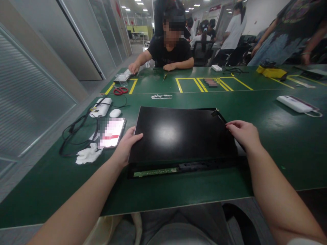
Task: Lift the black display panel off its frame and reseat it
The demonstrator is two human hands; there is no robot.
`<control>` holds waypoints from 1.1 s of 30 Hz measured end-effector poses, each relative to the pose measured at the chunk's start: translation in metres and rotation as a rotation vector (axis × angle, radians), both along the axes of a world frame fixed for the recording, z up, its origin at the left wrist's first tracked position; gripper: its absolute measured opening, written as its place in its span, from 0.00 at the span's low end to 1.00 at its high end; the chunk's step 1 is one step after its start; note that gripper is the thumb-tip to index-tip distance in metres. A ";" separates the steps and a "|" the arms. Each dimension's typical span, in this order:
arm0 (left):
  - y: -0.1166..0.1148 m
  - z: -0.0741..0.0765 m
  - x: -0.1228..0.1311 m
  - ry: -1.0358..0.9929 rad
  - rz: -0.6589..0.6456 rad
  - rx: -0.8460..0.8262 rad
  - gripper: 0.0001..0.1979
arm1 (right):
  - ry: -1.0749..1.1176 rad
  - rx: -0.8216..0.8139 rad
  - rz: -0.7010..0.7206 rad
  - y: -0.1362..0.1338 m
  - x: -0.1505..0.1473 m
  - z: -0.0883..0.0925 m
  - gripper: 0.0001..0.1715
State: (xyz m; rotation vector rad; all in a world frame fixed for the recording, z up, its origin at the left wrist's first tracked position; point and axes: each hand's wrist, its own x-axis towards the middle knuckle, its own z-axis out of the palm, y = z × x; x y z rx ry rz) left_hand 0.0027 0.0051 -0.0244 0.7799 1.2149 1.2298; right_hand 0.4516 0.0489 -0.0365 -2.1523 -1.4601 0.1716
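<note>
Even support on both sides

The glossy black rectangular panel sits in front of the person, over a shallow black frame on the dark green worktop. Panel and frame do not line up: the frame's far right corner and near side show beyond the panel, and along that near side lies a narrow green circuit board.

The left hand grips the panel's left edge, thumb on top and the other fingers mostly hidden. The right hand has thumb and forefinger drawn together at the right edge; whether they pinch panel, frame or something thin between, I cannot tell.

Handling it well probably means taking the weight at both edges, so the sheet neither twists nor tips onto the board. The left thumb should press only at the margin, since the face likely marks easily. Any thin cable underneath would be out of sight, so slow, small movements seem wisest, with a pause at any resistance.
</note>
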 end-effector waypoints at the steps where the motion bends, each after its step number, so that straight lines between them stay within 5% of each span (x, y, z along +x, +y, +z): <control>1: 0.000 0.000 0.000 0.010 -0.001 -0.003 0.27 | 0.016 -0.033 -0.052 -0.002 -0.005 0.005 0.16; 7: -0.004 0.001 0.002 0.042 -0.018 -0.004 0.24 | 0.035 -0.093 -0.081 -0.007 -0.019 0.019 0.16; 33: -0.001 -0.003 0.001 0.094 -0.030 0.012 0.29 | -0.030 -0.093 -0.026 -0.007 -0.017 0.016 0.16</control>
